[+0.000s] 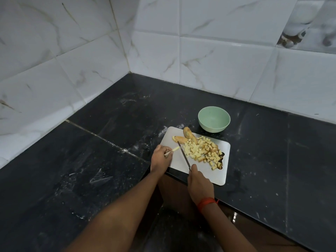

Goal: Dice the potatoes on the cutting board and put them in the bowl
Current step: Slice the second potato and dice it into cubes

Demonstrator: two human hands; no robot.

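Note:
A white cutting board [209,171] lies on the black counter. A heap of diced potato [201,151] covers its middle and right side. Two uncut potato pieces [188,134] with skin lie at its far left corner. My left hand [161,158] pinches a thin potato strip [173,149] at the board's left edge. My right hand [199,184] grips a knife [183,154], whose blade points away from me and rests just right of the strip. A pale green bowl [214,118] stands empty just beyond the board.
The black stone counter [91,170] stretches left and right, bounded by white tiled walls [218,60] meeting in a corner behind. The counter's front edge runs under the board's near corner, with a brown cabinet front [174,193] below.

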